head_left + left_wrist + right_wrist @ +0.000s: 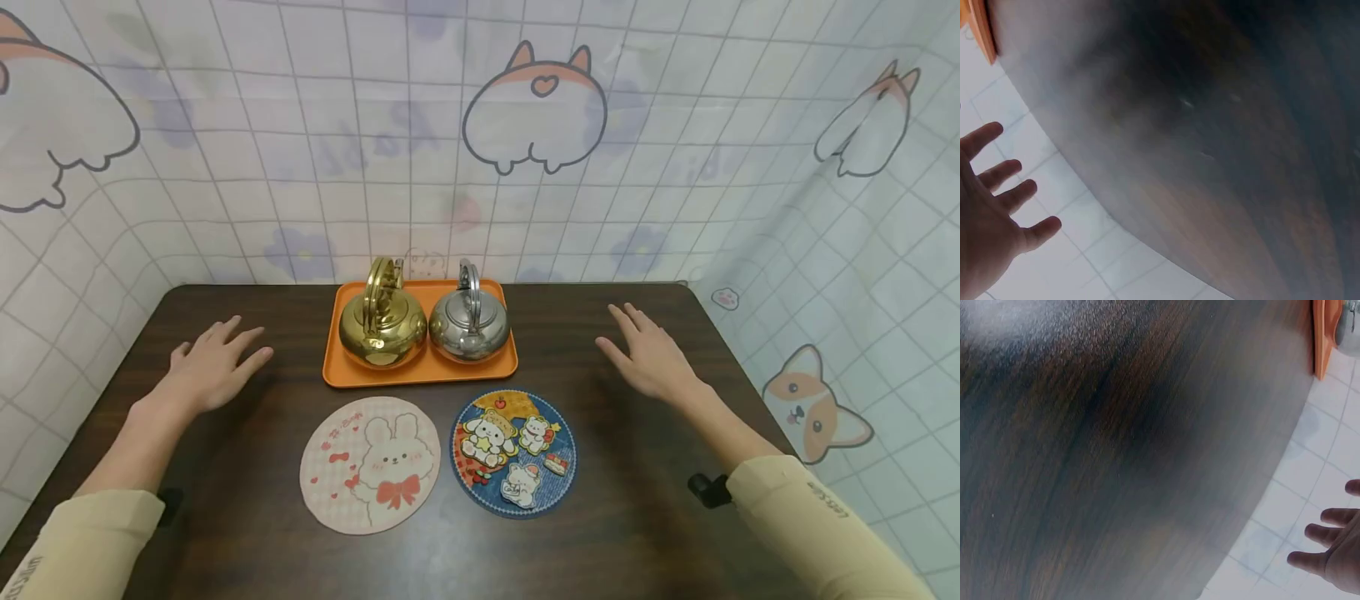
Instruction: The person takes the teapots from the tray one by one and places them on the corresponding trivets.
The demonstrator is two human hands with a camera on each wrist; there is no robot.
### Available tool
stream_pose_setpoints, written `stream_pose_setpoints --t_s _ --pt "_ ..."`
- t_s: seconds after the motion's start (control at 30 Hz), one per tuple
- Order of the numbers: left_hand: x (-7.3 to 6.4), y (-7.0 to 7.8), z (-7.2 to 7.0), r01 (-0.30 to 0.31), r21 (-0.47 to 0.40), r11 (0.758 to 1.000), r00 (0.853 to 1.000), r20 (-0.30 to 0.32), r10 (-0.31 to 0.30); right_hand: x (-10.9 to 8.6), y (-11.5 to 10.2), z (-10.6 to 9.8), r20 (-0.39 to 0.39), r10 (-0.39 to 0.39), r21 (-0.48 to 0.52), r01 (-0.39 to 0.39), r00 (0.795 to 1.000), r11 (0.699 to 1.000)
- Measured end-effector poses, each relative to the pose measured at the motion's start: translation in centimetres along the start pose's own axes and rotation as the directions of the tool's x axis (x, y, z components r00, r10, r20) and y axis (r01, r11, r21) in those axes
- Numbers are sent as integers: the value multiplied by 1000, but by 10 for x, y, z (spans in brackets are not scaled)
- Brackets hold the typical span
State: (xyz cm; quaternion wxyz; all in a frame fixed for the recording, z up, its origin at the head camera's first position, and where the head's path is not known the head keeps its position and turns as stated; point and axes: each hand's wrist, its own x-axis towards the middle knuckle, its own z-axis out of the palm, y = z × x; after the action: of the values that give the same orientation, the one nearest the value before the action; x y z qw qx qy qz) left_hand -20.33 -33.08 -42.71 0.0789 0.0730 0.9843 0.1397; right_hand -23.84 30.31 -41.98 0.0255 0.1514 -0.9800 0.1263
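Left hand [213, 362], right hand [651, 357]: spread, relaxed, holding nothing, either side of orange tray [420, 377]. On it, gold kettle [393, 335], silver kettle [456, 332], side by side. Likely pre-grasp; next move calls for inward reach.

The dark table [615, 533] carried an orange tray [424, 372] mid-frame, a pink mat [371, 467] lower centre-left, a blue mat [550, 488] lower centre-right.

2 cream sleeves [832, 529] bear dark lettering [827, 498]; a small black device [708, 490] shows by each cuff [759, 479].
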Motion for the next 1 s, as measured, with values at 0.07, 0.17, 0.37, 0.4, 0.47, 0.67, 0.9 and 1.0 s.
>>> stream_pose_setpoints --t_s 0.07,0.17,0.37,0.4,0.47,0.67,0.9,1.0 --pt "1 4 0 -10 -1 1000 1000 -25 10 -1 -2 1 -17 -7 17 7 1000 1000" --pt "3 8 1 -20 -4 1000 999 -50 19 -2 -6 2 -42 -13 46 15 999 999" --pt "6 17 4 -41 -70 997 995 -95 35 -4 -14 3 -81 -25 113 34 996 993" --pt "7 19 5 -50 -84 995 994 -103 42 -4 -15 4 -89 -26 125 37 996 991" --pt "8 23 6 -77 -115 990 990 -123 63 -4 -17 4 -105 -25 147 41 994 988" --pt "9 27 12 -125 -187 974 982 -161 95 -6 -26 6 -131 -31 198 57 991 979" --pt "7 33 15 -87 -280 956 990 -130 52 -7 -35 9 -177 -42 241 85 983 967" --pt "6 38 15 -48 -327 944 994 -104 14 -7 -42 8 -193 -58 254 107 979 961"
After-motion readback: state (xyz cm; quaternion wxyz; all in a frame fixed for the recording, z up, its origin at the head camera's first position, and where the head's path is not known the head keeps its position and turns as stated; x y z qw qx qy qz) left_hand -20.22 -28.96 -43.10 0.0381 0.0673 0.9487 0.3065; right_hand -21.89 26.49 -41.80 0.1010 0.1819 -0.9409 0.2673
